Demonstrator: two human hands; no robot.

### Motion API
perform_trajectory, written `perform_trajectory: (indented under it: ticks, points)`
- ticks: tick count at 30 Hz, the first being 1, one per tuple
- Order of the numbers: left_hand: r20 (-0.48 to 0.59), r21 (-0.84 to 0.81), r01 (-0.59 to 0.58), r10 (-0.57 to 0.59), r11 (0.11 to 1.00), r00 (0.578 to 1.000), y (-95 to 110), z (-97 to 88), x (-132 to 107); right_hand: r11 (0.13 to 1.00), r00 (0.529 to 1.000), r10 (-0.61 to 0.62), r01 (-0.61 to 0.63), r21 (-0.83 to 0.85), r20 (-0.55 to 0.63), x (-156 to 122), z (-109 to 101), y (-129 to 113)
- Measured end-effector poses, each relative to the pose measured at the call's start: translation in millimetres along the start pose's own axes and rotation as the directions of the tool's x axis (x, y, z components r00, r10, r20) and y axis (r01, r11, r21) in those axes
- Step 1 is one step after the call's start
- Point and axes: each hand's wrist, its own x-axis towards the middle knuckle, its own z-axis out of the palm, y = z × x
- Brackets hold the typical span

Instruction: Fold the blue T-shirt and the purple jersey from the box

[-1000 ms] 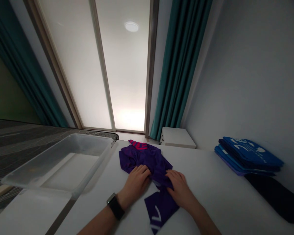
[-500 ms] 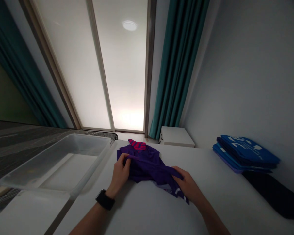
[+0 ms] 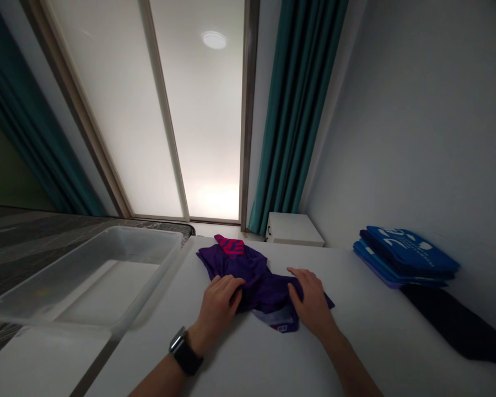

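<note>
Two bare arms and one wristwatch

The left forearm [image 3: 161, 380] and the right forearm [image 3: 351, 364] enter from the lower edge of the view, slim and smooth, with bare skin all the way to the wrists. They end in the ungloved left hand [image 3: 219, 309] and right hand [image 3: 312, 300], both with long, slender fingers [image 3: 308, 281]. Around the left wrist sits a black smartwatch [image 3: 184, 352], with a squarish, rounded case and a thin silvery metal rim [image 3: 174, 341]. Its broad, matte black strap [image 3: 188, 361] looks like rubber or silicone, wraps closely around the wrist, and shows no readable markings. The watch's display is too dark and angled to read.
</note>
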Motion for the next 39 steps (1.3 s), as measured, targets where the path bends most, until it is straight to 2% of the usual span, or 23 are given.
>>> perform_trajectory:
  ticks: [2, 4, 6, 8, 11, 14, 17, 20, 23, 25, 27, 30, 33, 34, 35, 37, 39]
  points:
    - [0.076, -0.079, 0.139, -0.133, 0.987, 0.988, 2, 3.3, 0, 0.995, 0.990, -0.097, 0.093, 0.035, 0.103, -3, 2, -14]
    - [0.120, -0.138, 0.212, -0.197, 0.967, 0.973, 1, 3.9, 2, 0.993, 0.971, -0.117, 0.109, 0.052, 0.208, -5, 7, -24]
    - [0.139, -0.147, 0.172, -0.151, 0.974, 0.979, -1, 2.0, 3, 0.995, 0.960, -0.066, 0.041, 0.096, 0.271, -6, 10, -28]
    - [0.148, -0.113, 0.063, -0.046, 0.992, 0.988, -2, -0.7, 4, 0.978, 0.956, 0.030, -0.089, 0.190, 0.293, -4, 12, -26]
    - [0.177, -0.048, -0.082, 0.089, 0.995, 0.980, 1, -3.5, 4, 0.862, 0.929, 0.198, -0.317, 0.395, 0.313, 1, 12, -20]
    - [0.224, 0.016, -0.100, 0.094, 0.995, 0.970, 4, -3.2, 3, 0.692, 0.882, 0.329, -0.468, 0.550, 0.338, 1, 11, -15]
    - [0.293, 0.077, -0.083, 0.057, 0.994, 0.954, 0, -1.9, 3, 0.622, 0.848, 0.413, -0.530, 0.576, 0.333, 0, 12, -13]
    - [0.326, 0.050, -0.062, 0.042, 0.997, 0.944, -10, -3.7, 5, 0.645, 0.868, 0.346, -0.495, 0.583, 0.355, 2, 8, -13]
    - [0.189, -0.078, 0.112, -0.095, 0.991, 0.977, -19, -8.7, 9, 0.728, 0.909, 0.313, -0.417, 0.545, 0.276, 6, 2, -8]
    - [0.113, -0.190, 0.259, -0.240, 0.947, 0.964, -23, -11.8, 11, 0.820, 0.922, 0.348, -0.387, 0.422, 0.169, 7, -1, -3]
    - [0.110, -0.241, 0.335, -0.318, 0.911, 0.942, -25, -13.6, 14, 0.889, 0.920, 0.377, -0.392, 0.237, 0.108, 5, -1, 5]
    - [0.080, -0.182, 0.269, -0.259, 0.946, 0.963, -26, -14.5, 14, 0.924, 0.921, 0.381, -0.382, -0.005, 0.078, 0, 3, 16]
    - [-0.054, -0.086, 0.187, -0.192, 0.979, 0.980, -21, -16.2, 11, 0.956, 0.967, 0.254, -0.256, -0.145, -0.034, -1, 4, 23]
    - [-0.061, -0.077, 0.177, -0.182, 0.981, 0.981, -19, -17.2, 10, 0.960, 0.975, 0.204, -0.217, -0.179, -0.092, -1, 3, 23]
    - [-0.023, -0.083, 0.166, -0.168, 0.983, 0.985, -16, -18.2, 8, 0.961, 0.975, 0.163, -0.191, -0.198, -0.150, 0, 2, 23]
    - [0.154, -0.108, 0.132, -0.115, 0.985, 0.981, -11, -20.2, 7, 0.971, 0.965, 0.120, -0.163, -0.173, -0.235, 2, -1, 17]
    - [0.310, -0.110, 0.092, -0.054, 0.990, 0.949, -9, -21.8, 7, 0.990, 0.968, 0.089, -0.111, -0.083, -0.235, 2, -2, 9]
